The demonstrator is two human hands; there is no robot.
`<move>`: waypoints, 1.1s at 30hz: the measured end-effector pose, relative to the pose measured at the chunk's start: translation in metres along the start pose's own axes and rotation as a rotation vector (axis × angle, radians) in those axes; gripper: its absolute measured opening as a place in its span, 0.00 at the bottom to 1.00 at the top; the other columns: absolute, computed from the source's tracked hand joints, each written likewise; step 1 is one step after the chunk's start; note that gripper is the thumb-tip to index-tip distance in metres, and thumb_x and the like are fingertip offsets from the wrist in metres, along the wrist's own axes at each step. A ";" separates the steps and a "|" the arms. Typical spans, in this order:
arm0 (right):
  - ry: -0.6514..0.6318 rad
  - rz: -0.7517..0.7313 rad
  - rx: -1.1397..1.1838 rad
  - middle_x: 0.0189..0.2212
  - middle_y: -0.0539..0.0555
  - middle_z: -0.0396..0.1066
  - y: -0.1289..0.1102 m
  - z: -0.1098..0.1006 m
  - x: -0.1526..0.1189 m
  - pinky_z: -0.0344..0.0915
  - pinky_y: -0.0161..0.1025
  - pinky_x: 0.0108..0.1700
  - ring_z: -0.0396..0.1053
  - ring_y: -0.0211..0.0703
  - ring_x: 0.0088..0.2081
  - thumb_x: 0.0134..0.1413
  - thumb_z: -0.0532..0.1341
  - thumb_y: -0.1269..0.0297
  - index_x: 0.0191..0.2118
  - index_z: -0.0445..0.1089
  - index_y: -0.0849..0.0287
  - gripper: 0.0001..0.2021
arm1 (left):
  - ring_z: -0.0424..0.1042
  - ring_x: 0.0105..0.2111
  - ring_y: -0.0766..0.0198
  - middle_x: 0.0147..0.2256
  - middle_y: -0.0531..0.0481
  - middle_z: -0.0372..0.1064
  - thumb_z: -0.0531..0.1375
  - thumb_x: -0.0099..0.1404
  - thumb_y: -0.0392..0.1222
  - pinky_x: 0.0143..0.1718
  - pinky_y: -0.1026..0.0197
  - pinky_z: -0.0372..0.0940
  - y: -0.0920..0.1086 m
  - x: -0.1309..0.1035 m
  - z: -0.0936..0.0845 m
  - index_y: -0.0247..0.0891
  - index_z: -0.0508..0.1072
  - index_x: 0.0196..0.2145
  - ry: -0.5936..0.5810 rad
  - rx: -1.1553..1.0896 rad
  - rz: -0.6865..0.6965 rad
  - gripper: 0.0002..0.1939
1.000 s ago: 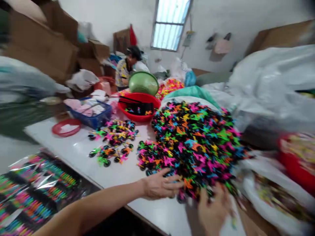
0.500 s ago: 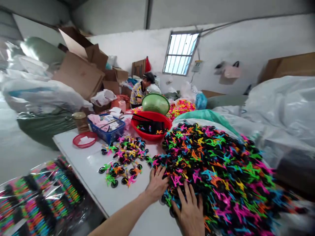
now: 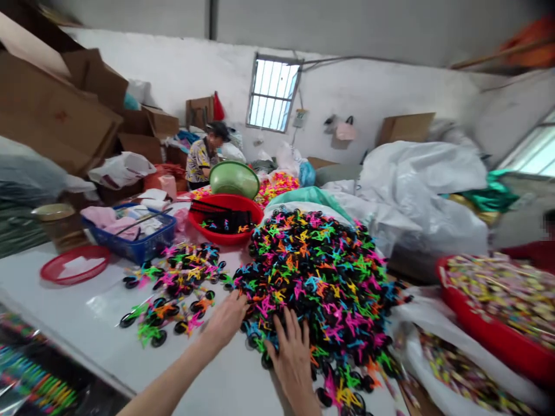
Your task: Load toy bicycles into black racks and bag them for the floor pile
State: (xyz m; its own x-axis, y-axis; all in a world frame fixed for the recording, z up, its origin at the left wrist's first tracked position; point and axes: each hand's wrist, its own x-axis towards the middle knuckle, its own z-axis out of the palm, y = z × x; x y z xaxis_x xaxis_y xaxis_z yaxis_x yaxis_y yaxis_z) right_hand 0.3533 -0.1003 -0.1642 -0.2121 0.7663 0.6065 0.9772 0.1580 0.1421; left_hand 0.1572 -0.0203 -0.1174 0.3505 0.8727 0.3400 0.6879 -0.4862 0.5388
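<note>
Our left hand (image 3: 228, 318) and right hand (image 3: 292, 358) work apart at the near left edge of a heap of small neon-coloured toy bicycles (image 3: 316, 277) with black wheels, piled on a white desk (image 3: 104, 358). The bulk of the heap rises from 12 to 3 o'clock of us, closer to the right hand, whose spread fingers touch its front. The left hand's fingers, bent, meet its left corner; we cannot tell whether they pinch a piece. The pieces point every way, so the heap shows no single long axis. A smaller, looser cluster (image 3: 186, 268) lies at 10 o'clock, nearer the left hand and not touched by either. At 12 o'clock of the left hand, beyond the corner, sits a red basin (image 3: 221, 237) holding black packets.
</note>
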 end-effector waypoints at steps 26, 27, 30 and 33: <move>0.208 -0.271 0.294 0.48 0.64 0.66 -0.048 -0.006 0.023 0.57 0.53 0.51 0.65 0.53 0.48 0.57 0.50 0.70 0.47 0.67 0.63 0.14 | 0.70 0.40 0.58 0.39 0.46 0.72 0.54 0.53 0.29 0.42 0.60 0.64 0.006 -0.019 -0.015 0.36 0.72 0.43 -0.245 -0.246 -0.397 0.19; 0.215 -0.306 0.280 0.47 0.64 0.67 -0.046 -0.003 0.023 0.58 0.52 0.50 0.66 0.52 0.47 0.57 0.50 0.70 0.47 0.67 0.63 0.15 | 0.69 0.41 0.58 0.40 0.45 0.71 0.54 0.52 0.28 0.43 0.60 0.64 0.009 -0.019 -0.010 0.35 0.72 0.43 -0.231 -0.270 -0.406 0.20; 0.283 -0.334 0.244 0.43 0.62 0.70 -0.046 0.008 0.019 0.61 0.50 0.47 0.69 0.50 0.42 0.54 0.52 0.73 0.45 0.68 0.60 0.14 | 0.66 0.44 0.60 0.43 0.44 0.68 0.52 0.51 0.26 0.48 0.61 0.62 0.015 -0.010 0.004 0.34 0.71 0.43 -0.064 -0.370 -0.424 0.21; 0.318 -0.208 0.257 0.40 0.61 0.71 -0.048 0.015 0.024 0.64 0.51 0.45 0.70 0.52 0.40 0.51 0.54 0.73 0.42 0.70 0.57 0.13 | 0.63 0.49 0.59 0.49 0.41 0.62 0.54 0.53 0.28 0.53 0.61 0.58 0.022 0.017 0.008 0.31 0.67 0.50 0.031 -0.440 -0.342 0.25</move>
State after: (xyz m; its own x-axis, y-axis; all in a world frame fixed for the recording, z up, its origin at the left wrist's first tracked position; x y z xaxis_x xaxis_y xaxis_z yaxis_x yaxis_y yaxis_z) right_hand 0.3013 -0.0800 -0.1682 -0.3581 0.4793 0.8013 0.8764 0.4686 0.1114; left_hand 0.1830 -0.0160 -0.1057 0.1306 0.9855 0.1082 0.4263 -0.1544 0.8913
